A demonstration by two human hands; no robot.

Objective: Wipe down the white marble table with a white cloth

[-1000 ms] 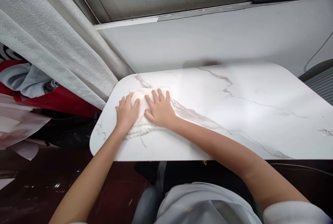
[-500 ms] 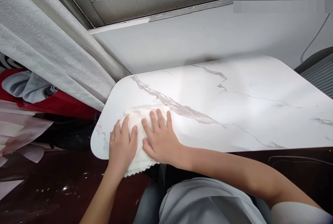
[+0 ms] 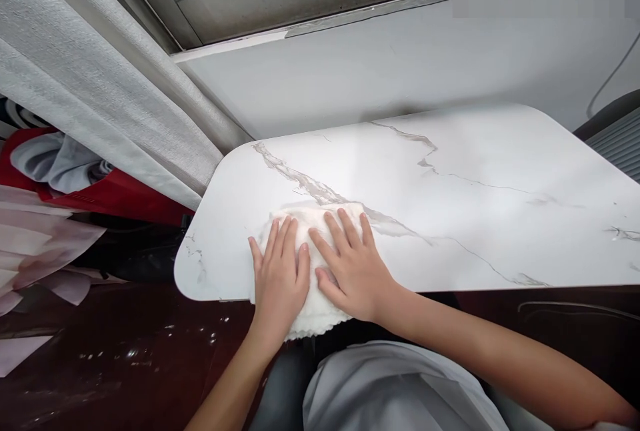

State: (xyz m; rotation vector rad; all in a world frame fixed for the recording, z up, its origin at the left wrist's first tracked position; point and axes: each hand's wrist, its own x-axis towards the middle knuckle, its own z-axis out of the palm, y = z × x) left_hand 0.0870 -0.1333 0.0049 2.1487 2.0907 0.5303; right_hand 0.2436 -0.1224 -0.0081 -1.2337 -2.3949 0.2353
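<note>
A white cloth point(image 3: 313, 307) lies flat on the marble-patterned white table point(image 3: 480, 217), its scalloped lower end hanging over the front edge. My left hand point(image 3: 283, 271) presses on the cloth's left part with fingers stretched out. Just to its right, my right hand point(image 3: 355, 267) rests on the cloth with fingers spread. Neither hand grips it; both palms face down. Parts of the cloth are hidden under my hands.
A pale curtain point(image 3: 115, 77) hangs at the table's left end. Behind the table stand a white wall panel point(image 3: 350, 71) and a window frame point(image 3: 300, 1). A red bag point(image 3: 125, 194) with grey cloth sits at left. A ribbed grey object point(image 3: 617, 141) is at right.
Both hands and the cloth first came toward the front edge, then slid to the right along it. The fingers stay flat on the cloth. The camera view shifted slightly.
</note>
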